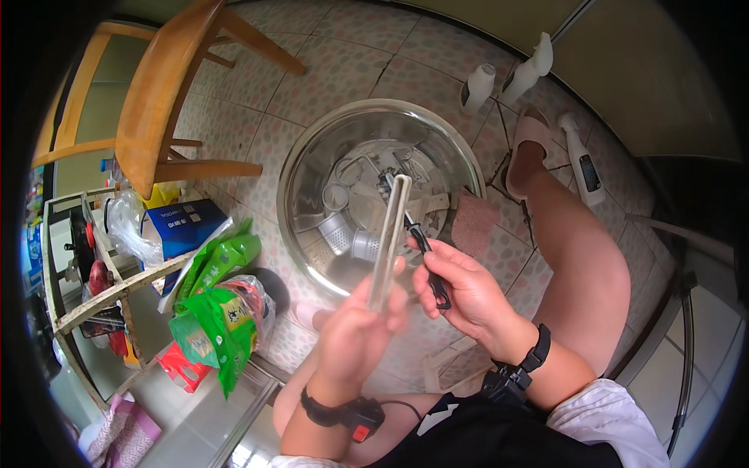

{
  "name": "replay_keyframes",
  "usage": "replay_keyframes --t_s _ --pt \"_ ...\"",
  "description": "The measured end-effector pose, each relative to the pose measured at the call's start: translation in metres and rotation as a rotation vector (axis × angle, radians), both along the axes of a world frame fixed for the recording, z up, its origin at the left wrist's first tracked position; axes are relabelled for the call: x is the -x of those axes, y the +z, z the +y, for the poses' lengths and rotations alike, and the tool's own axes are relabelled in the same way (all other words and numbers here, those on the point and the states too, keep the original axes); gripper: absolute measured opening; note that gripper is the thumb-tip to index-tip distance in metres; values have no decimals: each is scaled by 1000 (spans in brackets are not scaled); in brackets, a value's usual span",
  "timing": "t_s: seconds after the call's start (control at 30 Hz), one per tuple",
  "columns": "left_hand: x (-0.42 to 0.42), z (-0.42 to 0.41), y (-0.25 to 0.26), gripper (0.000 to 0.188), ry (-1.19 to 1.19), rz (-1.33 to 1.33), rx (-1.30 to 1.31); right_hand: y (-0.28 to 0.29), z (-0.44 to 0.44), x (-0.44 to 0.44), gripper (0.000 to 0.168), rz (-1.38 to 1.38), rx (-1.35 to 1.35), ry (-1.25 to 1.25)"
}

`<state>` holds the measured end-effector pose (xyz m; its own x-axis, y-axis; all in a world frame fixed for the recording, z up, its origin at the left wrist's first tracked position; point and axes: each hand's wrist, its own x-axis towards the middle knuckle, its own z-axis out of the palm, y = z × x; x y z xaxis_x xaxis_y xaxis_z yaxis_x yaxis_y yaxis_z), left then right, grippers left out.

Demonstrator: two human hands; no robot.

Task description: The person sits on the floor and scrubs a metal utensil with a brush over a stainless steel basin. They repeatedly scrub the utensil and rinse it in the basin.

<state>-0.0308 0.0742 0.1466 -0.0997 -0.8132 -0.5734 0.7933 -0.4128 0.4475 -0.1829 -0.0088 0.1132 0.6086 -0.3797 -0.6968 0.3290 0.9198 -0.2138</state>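
My left hand (357, 339), slightly blurred, grips a long, narrow pale strip (388, 245) with a rounded end and a groove down its length. The fingers of my right hand (462, 286) are closed around the black handle of a brush (434, 275). Its dark bristle head points into the basin, partly behind the strip. Below both hands a round stainless steel basin (304, 140) stands on the floor. Inside lie perforated metal cups (366, 244), a pale ring (335, 196), a flat pale bar (430, 203) and other parts that are hard to tell.
A pink cloth (475, 222) hangs over the basin's right rim. White bottles (478, 88) and a spray bottle (582, 161) are at the right. A wooden chair (164, 105) stands at upper left. A metal rack (123, 292) with green packets (219, 327) is at left.
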Motion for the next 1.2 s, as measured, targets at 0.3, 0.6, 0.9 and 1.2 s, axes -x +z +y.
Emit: replay_keyframes --t_s 0.3,0.6,0.9,1.2 --pt "1 0 -3 63 4 55 -29 -1 1 0 30 10 7 -4" --pt "10 -1 2 54 -39 -200 -94 -3 3 -1 31 6 16 -16" --pt "5 5 -7 48 37 -291 -95 -8 2 5 36 138 301 50" --pt "-39 11 -11 43 60 -494 -154 24 7 31 21 770 1512 290"
